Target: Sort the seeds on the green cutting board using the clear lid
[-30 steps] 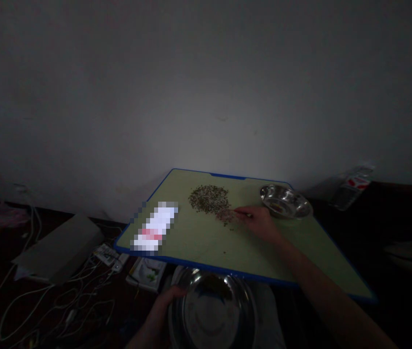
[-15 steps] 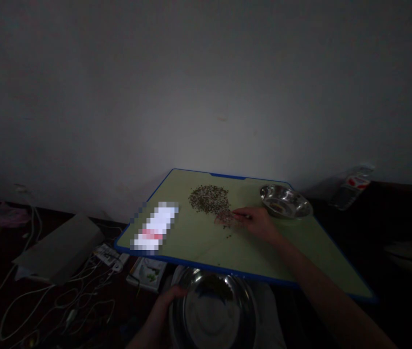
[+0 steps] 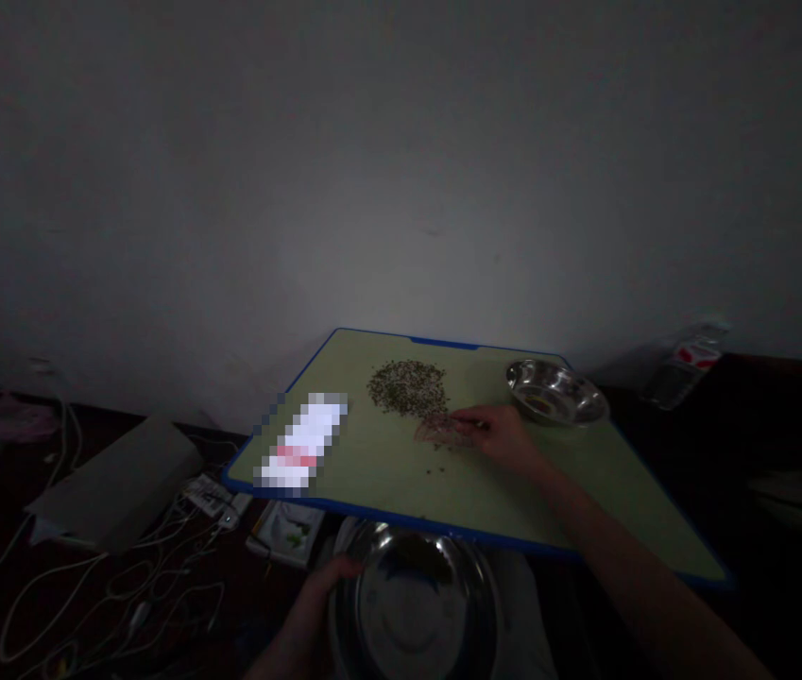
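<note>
A pile of small mixed grains or beans (image 3: 406,387) lies on the pale green board (image 3: 372,477) with a blue edge. At the pile's near right side, my right hand (image 3: 503,434) pinches a thin, see-through pinkish piece (image 3: 435,432), its exact kind unclear in the dim light. A few loose grains lie just below it. My left hand (image 3: 330,578) grips the left rim of a large steel bowl (image 3: 411,614) under the board's front edge. Some dark bits show inside that bowl's far side.
A second steel bowl (image 3: 557,395) stands on the board's right. A blurred-out bright phone-like thing (image 3: 301,444) lies at the left. Cables (image 3: 138,576), a box (image 3: 117,482) and a plastic bottle (image 3: 688,368) surround the table; a wall (image 3: 401,189) rises behind.
My right hand and the see-through piece have shifted slightly left and down. The loose grains near it lie in a slightly different spot. My left hand and the bowl stay put.
</note>
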`<state>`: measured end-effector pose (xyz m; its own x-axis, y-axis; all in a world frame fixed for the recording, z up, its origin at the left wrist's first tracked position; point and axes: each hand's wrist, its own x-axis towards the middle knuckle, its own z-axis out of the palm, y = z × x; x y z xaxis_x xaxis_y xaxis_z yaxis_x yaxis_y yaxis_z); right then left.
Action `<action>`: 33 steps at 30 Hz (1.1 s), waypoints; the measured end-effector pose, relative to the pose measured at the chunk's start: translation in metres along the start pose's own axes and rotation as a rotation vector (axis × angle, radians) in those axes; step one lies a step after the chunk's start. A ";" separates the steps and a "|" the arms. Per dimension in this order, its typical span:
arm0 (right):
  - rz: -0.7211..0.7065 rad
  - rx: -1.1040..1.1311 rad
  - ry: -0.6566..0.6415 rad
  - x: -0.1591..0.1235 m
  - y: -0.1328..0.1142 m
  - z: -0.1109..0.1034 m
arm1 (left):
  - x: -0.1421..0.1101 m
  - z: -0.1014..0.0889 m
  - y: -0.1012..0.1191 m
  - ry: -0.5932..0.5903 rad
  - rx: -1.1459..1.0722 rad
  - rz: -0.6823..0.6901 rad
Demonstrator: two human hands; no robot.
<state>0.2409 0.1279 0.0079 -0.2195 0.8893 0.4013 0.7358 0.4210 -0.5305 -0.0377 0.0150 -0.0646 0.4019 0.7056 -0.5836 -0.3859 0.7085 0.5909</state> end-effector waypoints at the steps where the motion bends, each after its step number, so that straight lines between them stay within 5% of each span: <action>1: 0.003 0.003 -0.005 0.000 -0.001 0.000 | 0.001 -0.001 0.000 0.009 0.001 -0.014; 14: 0.014 0.018 -0.033 0.000 0.001 0.000 | 0.006 -0.004 0.004 0.075 -0.012 -0.208; 33: 0.027 0.027 -0.049 -0.001 -0.002 0.000 | -0.006 0.013 0.006 0.106 -0.046 -0.194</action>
<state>0.2398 0.1263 0.0084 -0.2316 0.9079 0.3494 0.7244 0.4007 -0.5610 -0.0321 0.0149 -0.0503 0.3836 0.5515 -0.7408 -0.3485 0.8293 0.4369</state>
